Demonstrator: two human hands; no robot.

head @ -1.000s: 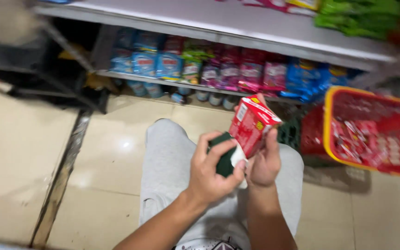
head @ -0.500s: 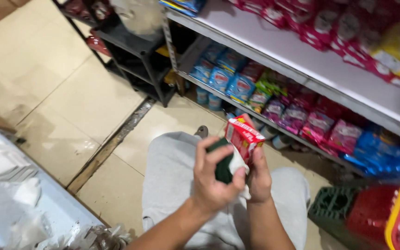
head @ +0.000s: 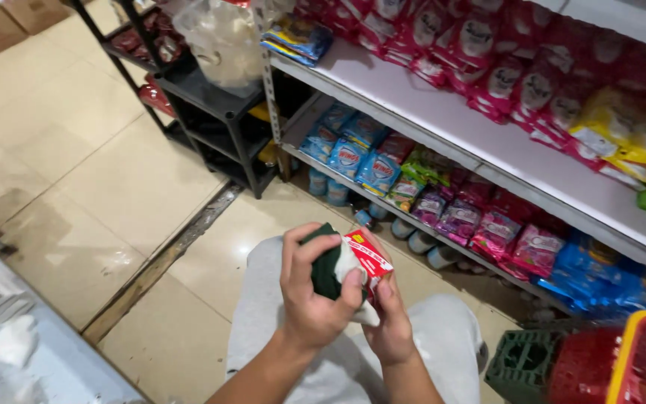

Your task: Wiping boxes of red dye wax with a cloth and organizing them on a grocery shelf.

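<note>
My left hand (head: pixel 309 299) is closed around a dark green cloth (head: pixel 326 269) and presses it against a small red and white packet (head: pixel 366 262). My right hand (head: pixel 389 322) grips the same packet from below and behind. Both hands are held together over my knees in grey trousers (head: pixel 450 344), in front of the lower shelf.
A white shelf unit (head: pixel 443 131) on the right carries rows of red, yellow, blue, pink and green packets. A black rack (head: pixel 218 112) with a clear plastic bag stands at the back. A red basket (head: pixel 629 366) and a green crate (head: pixel 521 363) sit at bottom right. Tiled floor (head: pixel 91 172) lies to the left.
The view has swung left and up along the shelves. My hands have stayed together while the green cloth moved over the packet, which now shows less.
</note>
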